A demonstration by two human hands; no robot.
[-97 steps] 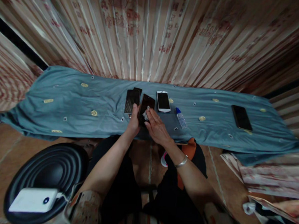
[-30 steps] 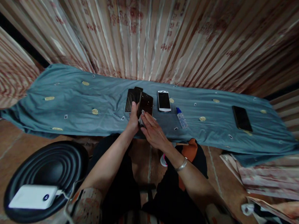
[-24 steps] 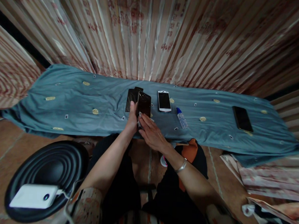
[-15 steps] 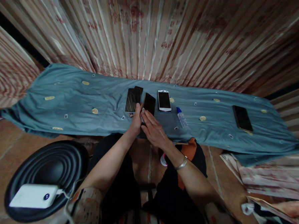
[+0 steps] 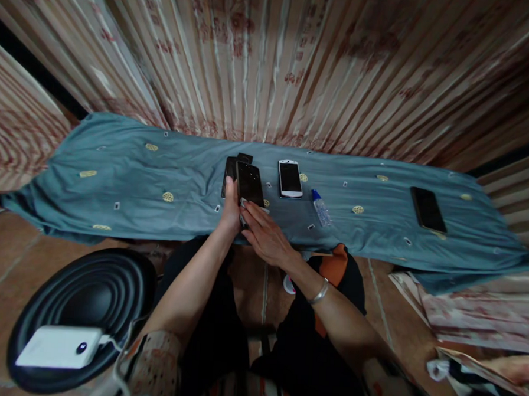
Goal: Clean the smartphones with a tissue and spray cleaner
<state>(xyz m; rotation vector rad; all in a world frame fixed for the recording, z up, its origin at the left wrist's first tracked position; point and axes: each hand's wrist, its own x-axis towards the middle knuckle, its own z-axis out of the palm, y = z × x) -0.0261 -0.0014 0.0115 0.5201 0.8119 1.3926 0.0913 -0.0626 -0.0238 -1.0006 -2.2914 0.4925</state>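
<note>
My left hand [image 5: 231, 209] grips a dark smartphone [image 5: 250, 184] by its left edge, thumb up along the side. The phone tilts above the cloth-covered table, its glossy screen facing up with a few light specks on it. My right hand [image 5: 268, 233] lies across the phone's lower end, fingers stretched and close together. A small pale edge [image 5: 266, 210] shows beside those fingers; what it belongs to is mostly hidden. Behind the held phone, another dark phone [image 5: 227, 168] lies partly covered, with a small black item [image 5: 245, 157] at its top.
On the blue-grey cloth [image 5: 194, 176] lie a white-framed phone [image 5: 290, 178], a clear bottle with a blue cap [image 5: 321, 208] and a dark phone [image 5: 427, 209] farther right. A white power bank [image 5: 60, 347] with a cable rests on a black round stool [image 5: 122, 285]. Pleated curtains [image 5: 271, 62] hang behind.
My hands and the held phone have moved slightly left. The phone's screen now faces me more, overlapping the dark phone behind it, and the pale edge by my right fingers has come into view.
</note>
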